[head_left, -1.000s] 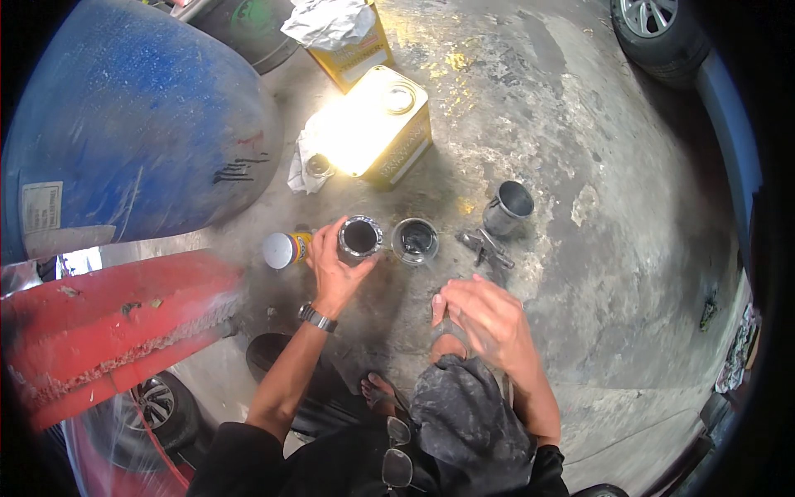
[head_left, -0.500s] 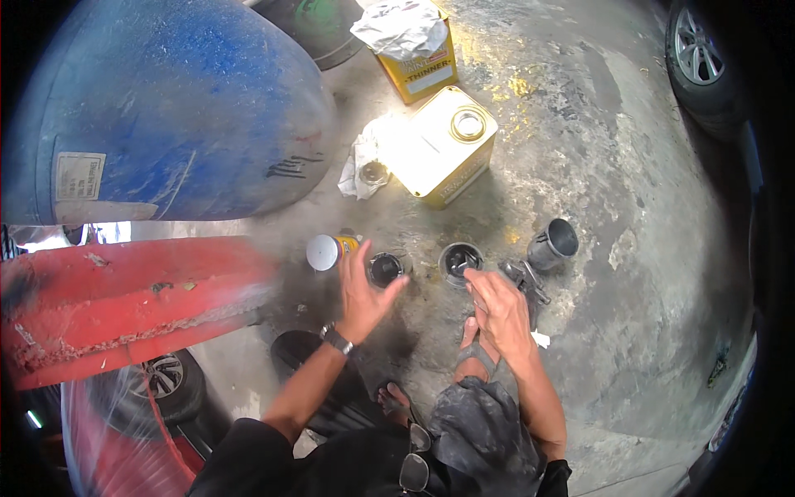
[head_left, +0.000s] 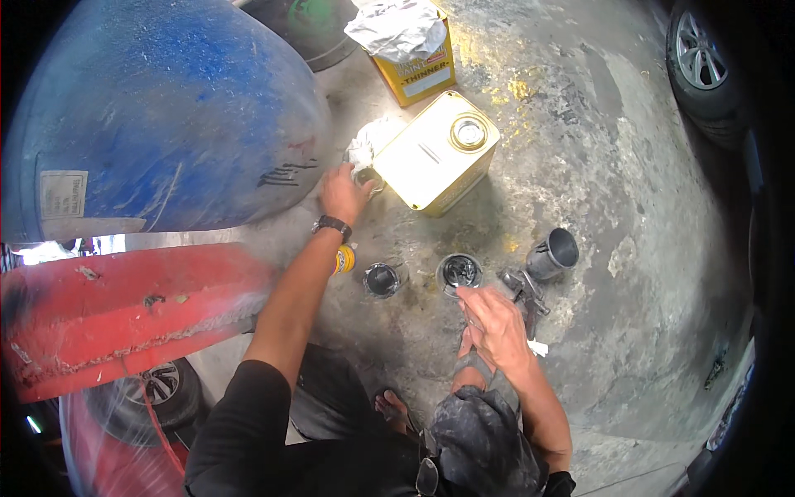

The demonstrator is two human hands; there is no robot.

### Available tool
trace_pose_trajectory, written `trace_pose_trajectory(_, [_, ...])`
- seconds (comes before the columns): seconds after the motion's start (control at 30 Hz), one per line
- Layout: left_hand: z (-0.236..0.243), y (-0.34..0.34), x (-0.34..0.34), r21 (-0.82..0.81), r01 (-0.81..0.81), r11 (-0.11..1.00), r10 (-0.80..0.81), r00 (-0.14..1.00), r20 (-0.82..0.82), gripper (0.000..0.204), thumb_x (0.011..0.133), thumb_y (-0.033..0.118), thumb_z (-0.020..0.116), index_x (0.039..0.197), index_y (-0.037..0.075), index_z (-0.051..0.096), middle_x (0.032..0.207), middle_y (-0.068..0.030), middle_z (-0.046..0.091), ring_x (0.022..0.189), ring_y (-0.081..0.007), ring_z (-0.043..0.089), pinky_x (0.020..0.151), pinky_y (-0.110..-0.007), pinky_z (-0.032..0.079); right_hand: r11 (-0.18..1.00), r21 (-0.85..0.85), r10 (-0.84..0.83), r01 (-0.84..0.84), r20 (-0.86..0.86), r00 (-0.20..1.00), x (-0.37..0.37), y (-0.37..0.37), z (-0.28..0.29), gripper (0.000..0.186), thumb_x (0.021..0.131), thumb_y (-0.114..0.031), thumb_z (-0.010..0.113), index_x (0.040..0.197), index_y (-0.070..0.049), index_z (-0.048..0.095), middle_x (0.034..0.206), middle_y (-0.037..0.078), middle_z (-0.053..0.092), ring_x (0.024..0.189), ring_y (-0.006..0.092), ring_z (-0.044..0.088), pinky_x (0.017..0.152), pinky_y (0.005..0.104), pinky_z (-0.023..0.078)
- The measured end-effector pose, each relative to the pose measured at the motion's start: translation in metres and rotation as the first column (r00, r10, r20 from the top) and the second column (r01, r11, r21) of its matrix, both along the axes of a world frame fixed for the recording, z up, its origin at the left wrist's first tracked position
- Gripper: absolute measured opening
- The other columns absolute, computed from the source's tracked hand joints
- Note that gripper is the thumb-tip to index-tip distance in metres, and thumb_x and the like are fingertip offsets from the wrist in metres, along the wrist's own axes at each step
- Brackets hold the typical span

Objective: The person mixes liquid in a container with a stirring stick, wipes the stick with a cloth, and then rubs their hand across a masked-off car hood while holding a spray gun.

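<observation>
My left hand (head_left: pixel 344 197) reaches out beside the gold tin, its fingers closed round a small clear cup (head_left: pixel 369 177) next to a crumpled white cloth (head_left: pixel 365 146). Close to the near rim of a clear cup of dark grey paint (head_left: pixel 460 271), my right hand (head_left: pixel 497 321) is held in a pinch; what it grips is hidden by the fingers. Left of that cup stands another cup with dark contents (head_left: pixel 382 281). A yellow can (head_left: pixel 344 259) is partly covered by my left forearm.
A spray gun (head_left: pixel 525 291) with a grey cup (head_left: pixel 553 253) lies right of my right hand. Beyond stand a gold tin (head_left: pixel 435 149) and a yellow thinner tin (head_left: pixel 421 79) topped with cloth. A blue drum (head_left: pixel 182 116) and a red panel (head_left: pixel 141 311) fill the left.
My left hand has moved from above the left dark cup, forward and leftward to the small clear cup by the cloth. My right hand has shifted slightly nearer me, still pinched.
</observation>
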State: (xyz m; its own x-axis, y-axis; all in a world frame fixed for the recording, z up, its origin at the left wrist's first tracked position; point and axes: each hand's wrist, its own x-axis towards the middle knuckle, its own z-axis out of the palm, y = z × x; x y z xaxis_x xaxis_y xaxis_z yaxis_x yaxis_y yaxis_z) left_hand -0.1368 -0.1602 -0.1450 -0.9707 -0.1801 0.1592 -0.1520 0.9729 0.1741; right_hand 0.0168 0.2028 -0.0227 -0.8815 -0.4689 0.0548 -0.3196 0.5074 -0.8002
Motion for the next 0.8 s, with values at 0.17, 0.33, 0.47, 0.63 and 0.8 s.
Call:
trace_pose_trajectory(0.17, [-0.007, 0.024, -0.015, 0.089, -0.179, 0.980, 0.169, 0.980, 0.108, 0.072, 0.072, 0.050, 0.084, 0.125, 0.008, 0.060, 0.120, -0.0173, 0.063, 0.112, -0.0384, 0.062, 0.095, -0.051, 0.048, 0.991, 0.126, 0.034, -0.043, 0.068, 0.997, -0.003, 0.002, 0.011, 0.047, 0.078, -0.003, 0.071, 0.124, -0.006, 0.062, 0.112, 0.013, 0.068, 0.104, 0.0364, 0.067, 0.102, 0.0522, 0.050])
trace_pose_trajectory(0.33, [-0.018, 0.033, -0.022, 0.098, -0.275, 0.956, 0.257, 0.953, 0.160, 0.074, 0.073, 0.054, 0.081, 0.126, 0.008, 0.057, 0.124, -0.0170, 0.059, 0.112, -0.0406, 0.062, 0.095, -0.055, 0.046, 0.998, 0.045, 0.033, -0.035, 0.048, 0.998, -0.001, 0.003, 0.004, 0.046, 0.080, -0.005, 0.070, 0.125, -0.006, 0.061, 0.114, 0.013, 0.067, 0.105, 0.0363, 0.067, 0.104, 0.0534, 0.048])
trace_pose_trajectory(0.47, [-0.038, 0.008, -0.019, 0.212, -0.291, 0.933, 0.291, 0.956, 0.033, 0.068, 0.072, 0.046, 0.084, 0.123, 0.007, 0.058, 0.122, -0.0196, 0.061, 0.104, -0.0370, 0.065, 0.094, -0.054, 0.047, 0.995, 0.076, 0.059, -0.066, 0.091, 0.994, 0.000, 0.002, 0.008, 0.042, 0.084, -0.006, 0.067, 0.125, -0.005, 0.061, 0.115, 0.014, 0.067, 0.106, 0.0370, 0.066, 0.103, 0.0535, 0.049])
trace_pose_trajectory(0.63, [-0.020, -0.018, -0.019, 0.686, -0.379, 0.621, 0.452, 0.888, 0.082, 0.060, 0.072, 0.036, 0.088, 0.114, 0.002, 0.063, 0.107, -0.0152, 0.068, 0.096, -0.0284, 0.067, 0.085, -0.041, 0.052, 0.997, 0.064, -0.031, 0.033, -0.032, 0.999, -0.002, -0.001, -0.001, 0.038, 0.086, -0.006, 0.066, 0.124, -0.005, 0.061, 0.113, 0.014, 0.068, 0.105, 0.0372, 0.066, 0.102, 0.0541, 0.049])
trace_pose_trajectory(0.8, [0.015, -0.046, -0.017, 0.902, -0.394, 0.174, 0.404, 0.864, 0.300, 0.045, 0.082, 0.020, 0.087, 0.116, 0.003, 0.062, 0.094, -0.0033, 0.067, 0.085, -0.0121, 0.063, 0.072, -0.026, 0.053, 0.999, 0.033, -0.022, 0.024, -0.051, 0.998, 0.003, -0.002, -0.006, 0.039, 0.086, -0.003, 0.065, 0.124, -0.005, 0.061, 0.114, 0.013, 0.068, 0.105, 0.0371, 0.066, 0.101, 0.0540, 0.049])
